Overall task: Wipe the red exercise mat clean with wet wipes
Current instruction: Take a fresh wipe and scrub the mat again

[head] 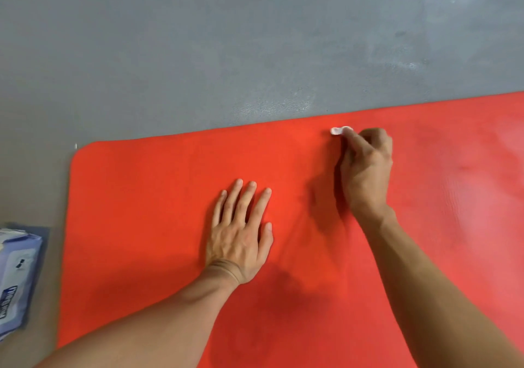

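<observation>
- Wipes pack [17, 277] lay on the floor [198, 56] left of the red mat [141, 211], within reach.
- Your left hand [241, 237] lay flat, fingers straight, likely pinning the mat.
- Your right hand [365, 169] pinched a balled wet wipe [340, 130] near the far edge.

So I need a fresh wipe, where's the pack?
The wet-wipes pack lies on the grey floor at the head view's far left edge, just off the red mat.
</observation>
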Demonstrator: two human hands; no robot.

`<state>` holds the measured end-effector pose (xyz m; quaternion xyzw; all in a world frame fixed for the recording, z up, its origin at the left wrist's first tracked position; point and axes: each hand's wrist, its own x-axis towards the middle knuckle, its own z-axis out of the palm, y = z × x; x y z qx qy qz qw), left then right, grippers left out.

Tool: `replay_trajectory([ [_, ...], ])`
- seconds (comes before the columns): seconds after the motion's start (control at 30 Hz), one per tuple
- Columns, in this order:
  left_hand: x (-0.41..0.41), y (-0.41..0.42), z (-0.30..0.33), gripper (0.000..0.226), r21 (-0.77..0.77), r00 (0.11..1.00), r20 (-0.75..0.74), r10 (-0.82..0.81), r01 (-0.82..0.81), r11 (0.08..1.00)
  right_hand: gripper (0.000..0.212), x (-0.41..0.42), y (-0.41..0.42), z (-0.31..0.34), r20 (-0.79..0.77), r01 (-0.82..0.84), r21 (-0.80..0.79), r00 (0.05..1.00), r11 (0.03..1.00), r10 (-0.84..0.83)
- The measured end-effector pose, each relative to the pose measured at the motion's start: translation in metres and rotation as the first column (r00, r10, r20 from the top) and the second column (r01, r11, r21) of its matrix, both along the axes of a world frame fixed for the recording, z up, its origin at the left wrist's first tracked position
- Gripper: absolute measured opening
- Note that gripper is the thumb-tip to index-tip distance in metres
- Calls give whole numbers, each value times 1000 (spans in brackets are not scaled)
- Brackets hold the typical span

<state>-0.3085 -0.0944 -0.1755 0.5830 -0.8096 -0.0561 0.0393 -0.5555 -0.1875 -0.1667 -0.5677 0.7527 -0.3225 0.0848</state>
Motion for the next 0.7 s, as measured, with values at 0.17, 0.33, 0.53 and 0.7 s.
replay_trajectory([
  [0.17,1,0,0,64,-11,1000,9,0,0,1000,14,48,1,4,168,103,38,980,994,-108],
  [0.33,-1,0,0,64,-20,1000,-8,0,-1,1000,36,44,7,2,-89,-552,47,828,833,554],
  [0.53,-2,3,0,64,-18,1000,-3,24,-24,1000,44,22,2,-8,-132,-207,35,969,978,209],
  [0.7,-3,-42,6,51,-91,996,-62,66,-72,993,45,16,-2,-11,-123,-231,44,964,972,235],
])
